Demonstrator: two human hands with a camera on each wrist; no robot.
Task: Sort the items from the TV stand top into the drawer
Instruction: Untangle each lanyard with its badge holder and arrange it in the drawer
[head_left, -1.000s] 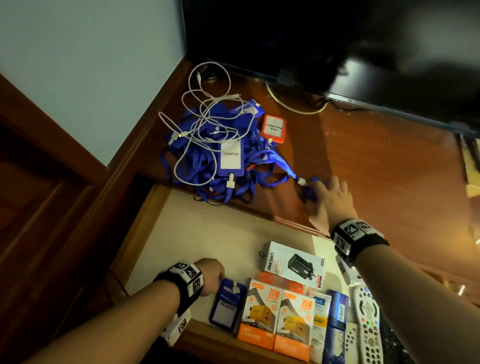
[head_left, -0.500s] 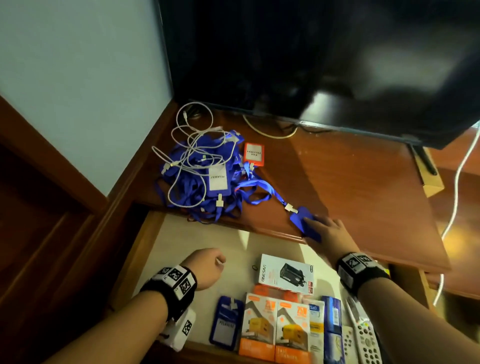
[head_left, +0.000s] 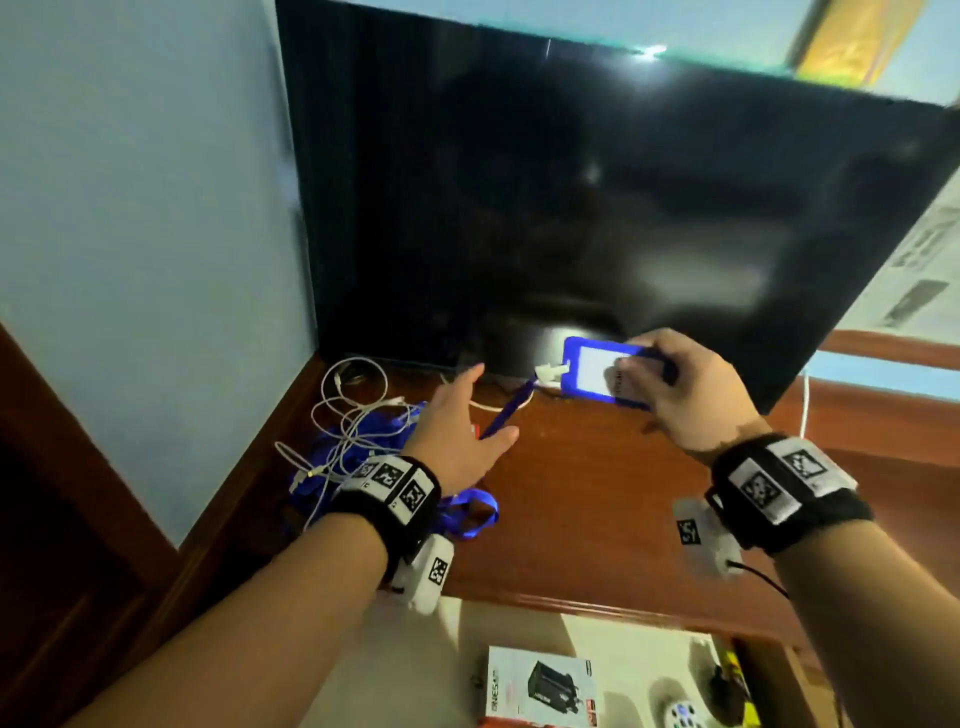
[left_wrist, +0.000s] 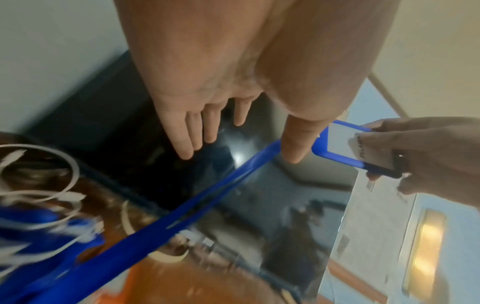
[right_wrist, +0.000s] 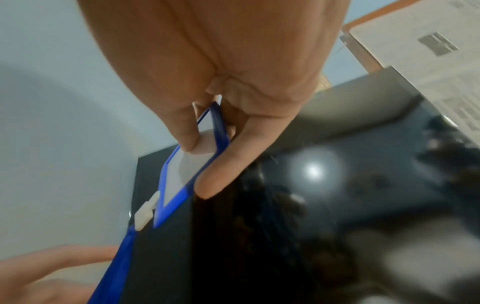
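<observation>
A: Head view first. What lies around, and what is in the way?

B: On the brown wooden TV stand top (head_left: 597, 499) lies one tangle of blue lanyards (head_left: 363, 447) with white cables (head_left: 343, 415) on it, at the left corner. The black television screen (head_left: 597, 208) stands behind. The left hand (head_left: 462, 441), fingers spread and straight, hovers over the tangle and hides part of it. The right hand (head_left: 680, 389) pinches one blue-framed plastic badge holder (head_left: 597, 376), raised above the top; its blue strap (head_left: 506, 413) runs down past the left thumb.

A: And the open wooden drawer (head_left: 415, 665)?

B: It sits below the top's front edge. One white box picturing a black charger (head_left: 540, 686) is inside, and one white remote (head_left: 680, 716) is cut off at the frame edge.

A: Left wrist view?

B: Four fingers (left_wrist: 182, 131) and the thumb spread apart, holding nothing; the taut strap (left_wrist: 182, 216) crosses below them to the badge holder (left_wrist: 342, 144).

A: Right wrist view?

B: Thumb and forefinger clamp the badge holder (right_wrist: 179, 170); one white clip (right_wrist: 146, 211) joins it to the strap (right_wrist: 116, 265).
</observation>
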